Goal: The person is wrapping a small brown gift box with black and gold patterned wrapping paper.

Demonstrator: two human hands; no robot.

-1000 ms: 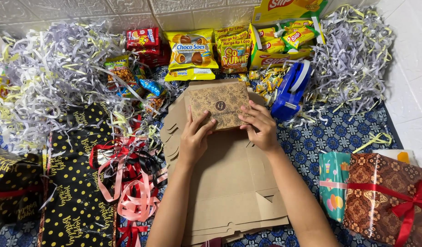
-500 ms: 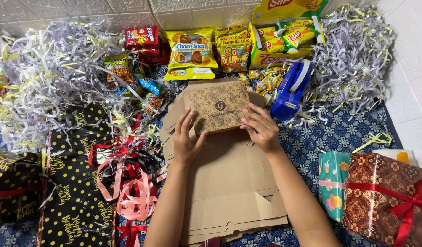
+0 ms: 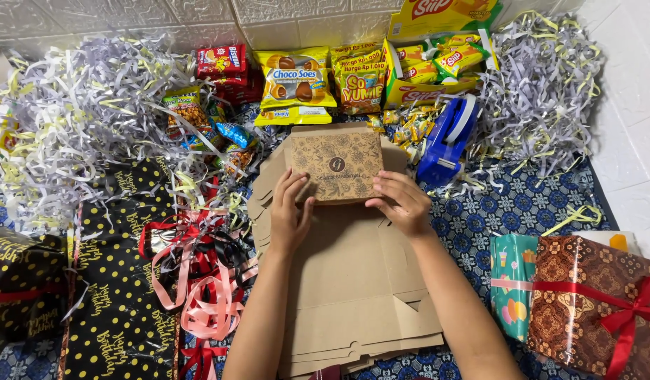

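Both hands rest on a flat brown cardboard box (image 3: 335, 165) with a printed floral face, lying at the far end of a stack of unfolded cardboard sheets (image 3: 353, 295). The left hand (image 3: 289, 214) lies open, fingers spread over the box's near left corner. The right hand (image 3: 402, 204) holds the near right edge with curled fingers. A blue tape dispenser (image 3: 448, 141) sits just right of the box. Snack packets (image 3: 297, 84) line the far wall. Shredded paper (image 3: 64, 127) is heaped far left. Pink and red ribbons (image 3: 198, 281) lie left of the sheets; a wrapped gift (image 3: 592, 302) stands near right.
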